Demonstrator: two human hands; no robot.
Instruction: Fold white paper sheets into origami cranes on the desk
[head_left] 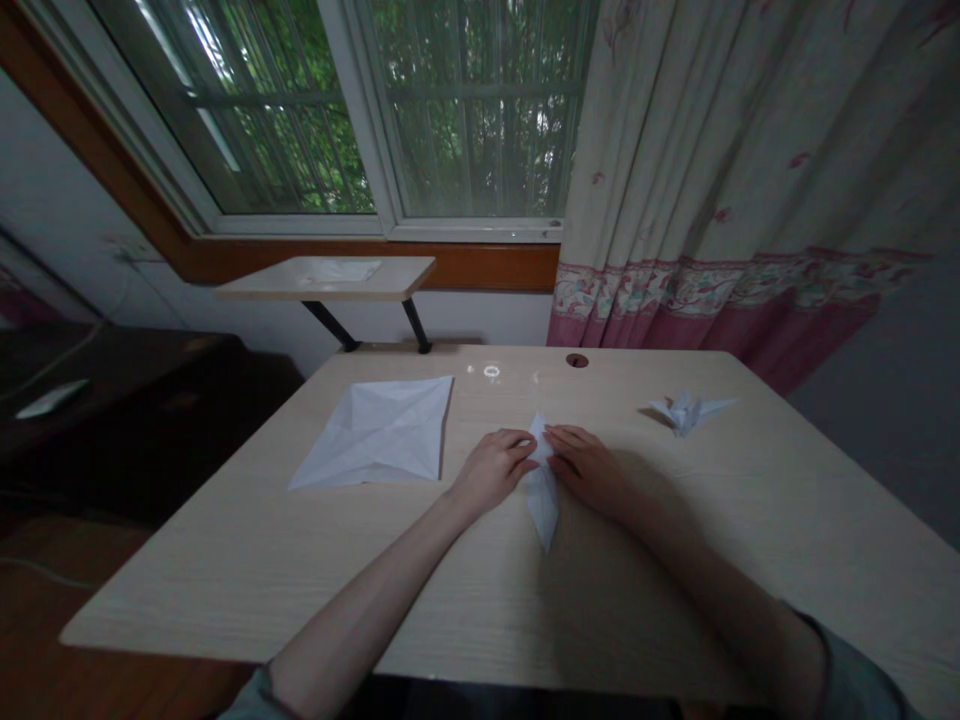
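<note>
A narrow, diamond-shaped piece of folded white paper (543, 500) lies on the desk, one point toward me and one away. My left hand (496, 465) grips its left edge, thumb and fingers closed on it. From the other side, my right hand (589, 465) holds the right edge with bent fingers. Part of the paper's middle is hidden by my fingertips. To the right sits a folded paper crane (684, 412) with its wings spread. A creased square sheet of white paper (390, 432) lies flat to the left.
The pale wooden desk (247, 580) carries a raised shelf (255, 278) at its back left, with white paper (341, 271) on it. A round cable hole (577, 361) is near the back edge. Behind are a window (480, 150) and a curtain (675, 180).
</note>
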